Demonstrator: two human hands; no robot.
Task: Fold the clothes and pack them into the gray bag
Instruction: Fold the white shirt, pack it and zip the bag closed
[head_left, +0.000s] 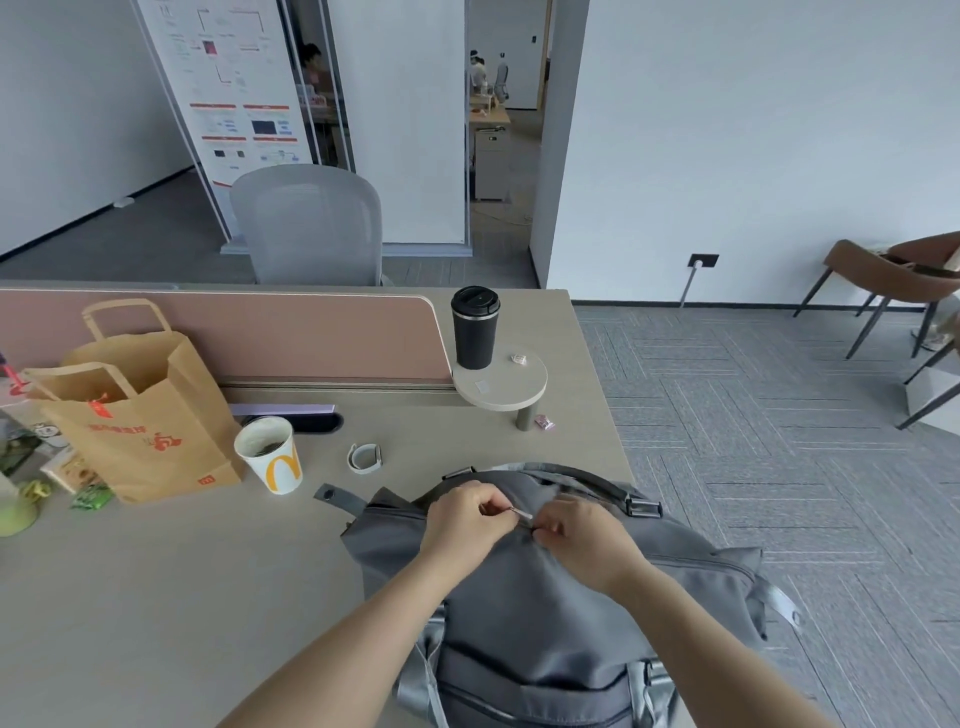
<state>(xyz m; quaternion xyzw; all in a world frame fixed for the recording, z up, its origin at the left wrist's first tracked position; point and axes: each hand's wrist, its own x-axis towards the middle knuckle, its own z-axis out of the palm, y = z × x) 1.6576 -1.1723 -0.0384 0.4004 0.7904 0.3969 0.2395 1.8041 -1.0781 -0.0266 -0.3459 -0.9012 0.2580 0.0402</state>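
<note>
An office corner: grey carpet, a pink divider along the back of a beige bench (182, 571). The gray bag (550, 597) sits on the bench's near right corner, bulging, top towards the hands. No clothes are visible; my guess is they are already inside and the bag is being closed or opened.

The left hand (467, 514) pinches a small metal zip pull (521, 513) between curled fingers. The right hand (582, 535) is curled onto the fabric just beside it, apparently pinching the bag at the zip line, probably to keep the cloth taut so the slider runs freely.

Left of the bag stand a paper bag (140, 410) and a paper cup (270, 457); a black tumbler (475, 327) sits on a round shelf (506, 387) behind, all well apart from the work.
</note>
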